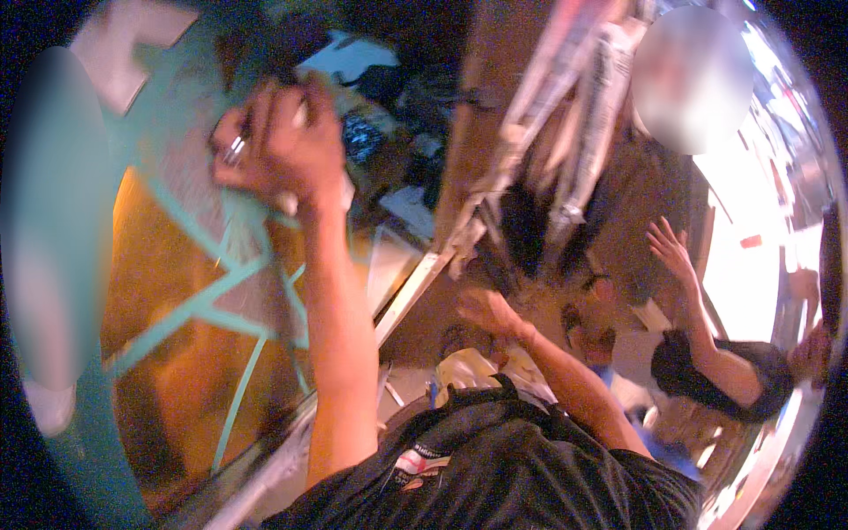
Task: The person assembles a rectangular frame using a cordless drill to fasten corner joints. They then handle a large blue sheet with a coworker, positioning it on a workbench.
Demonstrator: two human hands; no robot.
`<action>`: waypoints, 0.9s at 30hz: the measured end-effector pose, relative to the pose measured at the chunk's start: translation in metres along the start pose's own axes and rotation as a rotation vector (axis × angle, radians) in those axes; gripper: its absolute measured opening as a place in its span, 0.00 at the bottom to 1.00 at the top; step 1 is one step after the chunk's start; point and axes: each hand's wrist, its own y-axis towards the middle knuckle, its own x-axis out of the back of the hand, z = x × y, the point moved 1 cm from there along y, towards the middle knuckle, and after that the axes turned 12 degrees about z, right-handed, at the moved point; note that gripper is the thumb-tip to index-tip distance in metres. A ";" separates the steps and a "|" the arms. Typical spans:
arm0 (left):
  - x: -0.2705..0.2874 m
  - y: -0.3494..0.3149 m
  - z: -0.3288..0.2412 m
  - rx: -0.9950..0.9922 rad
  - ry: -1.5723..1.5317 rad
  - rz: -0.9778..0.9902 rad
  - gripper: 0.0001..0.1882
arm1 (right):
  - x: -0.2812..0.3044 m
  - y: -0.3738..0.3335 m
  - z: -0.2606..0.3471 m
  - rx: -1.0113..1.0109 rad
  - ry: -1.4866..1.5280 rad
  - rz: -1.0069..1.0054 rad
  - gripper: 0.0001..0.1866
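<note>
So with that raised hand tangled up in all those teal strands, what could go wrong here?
The left hand grips a small metal tool among the teal strands; it might slip and nick a finger or a strand. A second person's raised hand is close on the right, so the two could bump. The picture is blurred, so this is a guess.

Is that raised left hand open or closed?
Closed: the left hand has its fingers curled around a small metallic object.
</note>
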 end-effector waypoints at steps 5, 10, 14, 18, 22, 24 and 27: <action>0.015 -0.019 -0.010 -0.143 -0.212 0.087 0.08 | -0.069 -0.200 -0.216 -0.709 -0.142 -0.222 0.30; 0.055 -0.015 -0.051 -0.225 -0.153 0.070 0.12 | -0.130 -0.374 -0.238 -1.256 0.226 -0.564 0.22; 0.070 -0.020 -0.058 -0.264 -0.072 0.077 0.12 | -0.199 -0.410 -0.222 -1.352 0.435 -0.918 0.16; 0.083 -0.027 -0.076 -0.241 -0.138 0.105 0.16 | -0.266 -0.417 -0.260 -1.295 0.679 -0.938 0.16; 0.113 -0.029 -0.125 -0.371 -0.143 -0.138 0.25 | -0.275 -0.411 -0.309 -1.113 0.258 -0.704 0.19; 0.127 -0.030 -0.133 -0.334 -0.189 -0.042 0.21 | -0.254 -0.408 -0.333 -1.137 0.497 -0.787 0.20; 0.156 -0.029 -0.240 -0.489 -0.400 -0.380 0.16 | -0.187 -0.412 -0.322 -1.093 0.669 -1.059 0.20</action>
